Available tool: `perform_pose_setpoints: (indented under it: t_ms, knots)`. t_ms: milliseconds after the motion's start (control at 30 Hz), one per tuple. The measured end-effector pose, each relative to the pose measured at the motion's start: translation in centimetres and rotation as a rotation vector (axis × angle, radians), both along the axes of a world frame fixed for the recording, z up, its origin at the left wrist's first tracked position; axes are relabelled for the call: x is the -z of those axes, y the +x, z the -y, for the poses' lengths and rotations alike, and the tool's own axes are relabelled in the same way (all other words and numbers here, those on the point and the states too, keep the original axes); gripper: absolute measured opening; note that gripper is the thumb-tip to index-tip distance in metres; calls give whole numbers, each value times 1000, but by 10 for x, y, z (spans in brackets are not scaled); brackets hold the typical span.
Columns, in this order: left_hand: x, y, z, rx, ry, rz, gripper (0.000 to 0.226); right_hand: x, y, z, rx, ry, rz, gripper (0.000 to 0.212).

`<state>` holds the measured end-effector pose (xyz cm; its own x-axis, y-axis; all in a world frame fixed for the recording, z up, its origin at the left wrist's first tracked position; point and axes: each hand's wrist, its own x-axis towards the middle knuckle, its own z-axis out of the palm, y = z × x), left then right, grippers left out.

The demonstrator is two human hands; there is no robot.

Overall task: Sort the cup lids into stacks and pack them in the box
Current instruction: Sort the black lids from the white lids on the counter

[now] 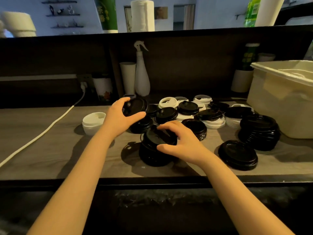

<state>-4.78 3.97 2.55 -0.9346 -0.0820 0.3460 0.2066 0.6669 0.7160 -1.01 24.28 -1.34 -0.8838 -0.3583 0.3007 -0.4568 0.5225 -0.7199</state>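
Black lid [135, 106]: held by its rim in the left hand [121, 117], above the surface [50, 146]. Black stack [156, 146]: gripped atop by the right hand [179, 141] (light, thin, probably slippery; best taken at rims). Box [279, 99] at right.

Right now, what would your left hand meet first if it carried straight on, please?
The left hand, gripping a black lid, would probably meet the white spray bottle; depth is unclear.
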Motion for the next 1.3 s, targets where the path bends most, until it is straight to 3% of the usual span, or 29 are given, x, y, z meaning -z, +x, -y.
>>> perform_pose_setpoints:
  t_ms: [200, 467, 567, 733, 900, 1000, 1300]
  knots:
    - [25, 18, 14, 36, 155, 41, 72, 6, -5, 12, -91, 192, 17, 56]
    - [33, 30, 4, 137, 268, 16, 85, 20, -6, 7, -69, -41, 97, 59]
    - [36, 39, -5, 205, 190, 20, 78, 26, -6, 1, -93, -185, 165, 69]
    - [38, 42, -18, 308, -80, 95, 78, 23, -7, -13, 17, -548, 159, 53]
    - [39, 37, -27, 345, -232, 118, 80, 23, -4, -15, 120, -583, 111, 45]
    - [38, 31, -29, 345, -209, 163, 78, 25, -4, -13, 159, -573, 108, 33]
    - [54, 40, -26, 355, 19, 187, 78, 24, -6, -7, 193, -530, 139, 25]
